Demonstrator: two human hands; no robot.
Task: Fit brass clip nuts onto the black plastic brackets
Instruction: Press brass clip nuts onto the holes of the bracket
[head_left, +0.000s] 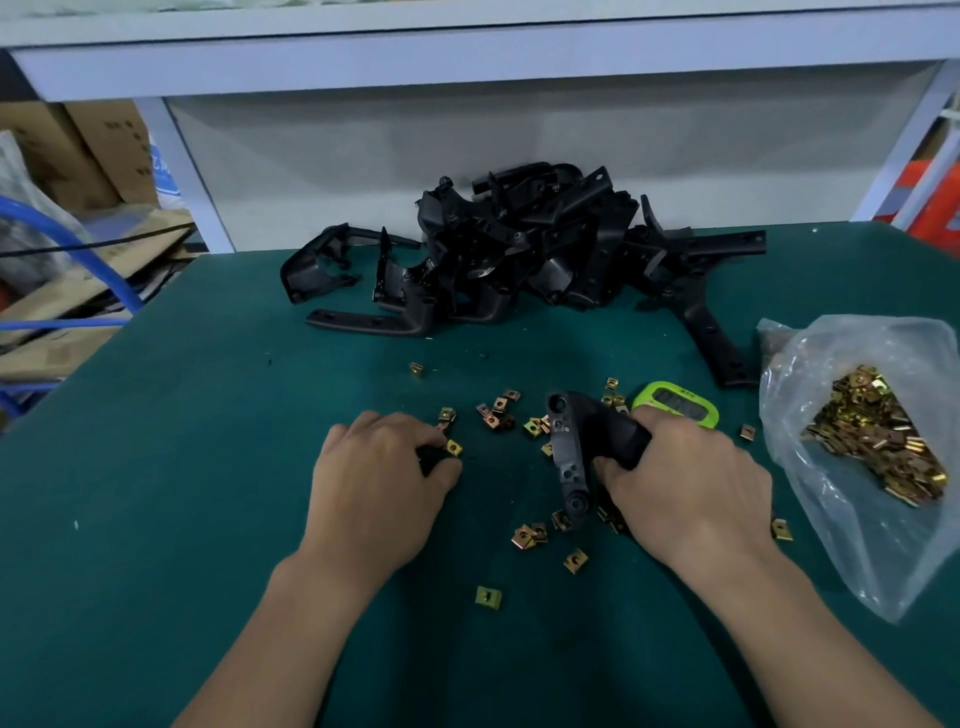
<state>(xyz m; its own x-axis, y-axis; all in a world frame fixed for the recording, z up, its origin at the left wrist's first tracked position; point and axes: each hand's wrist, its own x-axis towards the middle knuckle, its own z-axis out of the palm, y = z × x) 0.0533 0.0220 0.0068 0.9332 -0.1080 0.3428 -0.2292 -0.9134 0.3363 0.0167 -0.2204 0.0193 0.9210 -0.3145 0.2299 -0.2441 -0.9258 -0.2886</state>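
Right hand (685, 478) grips a black bracket (571, 452); left hand (379, 467) pinches a brass clip nut (454, 447) on the tabletop (182, 467).

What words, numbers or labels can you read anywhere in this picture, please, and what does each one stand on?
No text can be read for certain.
Green timer: display digits too blurred to read.
Cardboard box: dark print, too blurred to read.
White and blue sack: blue print, too blurred to read.
Black brackets, brass clip nuts: no markings visible.
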